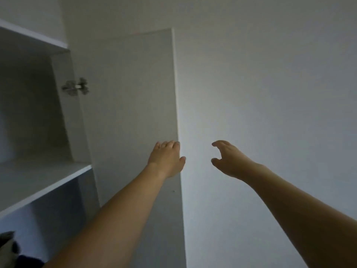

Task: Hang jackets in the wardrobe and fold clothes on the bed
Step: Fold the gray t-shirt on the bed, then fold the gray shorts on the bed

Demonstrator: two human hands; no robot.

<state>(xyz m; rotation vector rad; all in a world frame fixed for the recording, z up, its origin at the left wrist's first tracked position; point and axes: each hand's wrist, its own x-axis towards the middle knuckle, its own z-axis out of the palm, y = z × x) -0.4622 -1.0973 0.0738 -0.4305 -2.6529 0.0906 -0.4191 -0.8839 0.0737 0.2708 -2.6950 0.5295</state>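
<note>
The wardrobe (48,113) stood open at the left, its door (127,105) swung out toward the middle of the view. The left hand (167,158) was on the door's free edge — fingers curled over the edge, thumb on the near side, gripping it. The right hand (227,159) hung just beside that edge without touching it, clear of the wall (270,93) behind, fingers and thumb loosely curved apart and holding nothing.

Inside the wardrobe, an upper compartment sat between two shelves; the lower shelf (44,182) showed a bare pale board. A metal hinge (75,87) joined the door to the wardrobe's side panel. Below the shelf, at the bottom left corner, a bit of clothes (10,246) showed — grey-green and dark fabric, too cut off to tell what garment or whether it hung or lay.

Both forearms were bare and reached up and forward, the left crossing in front of the door, the right coming in from the lower right.
</note>
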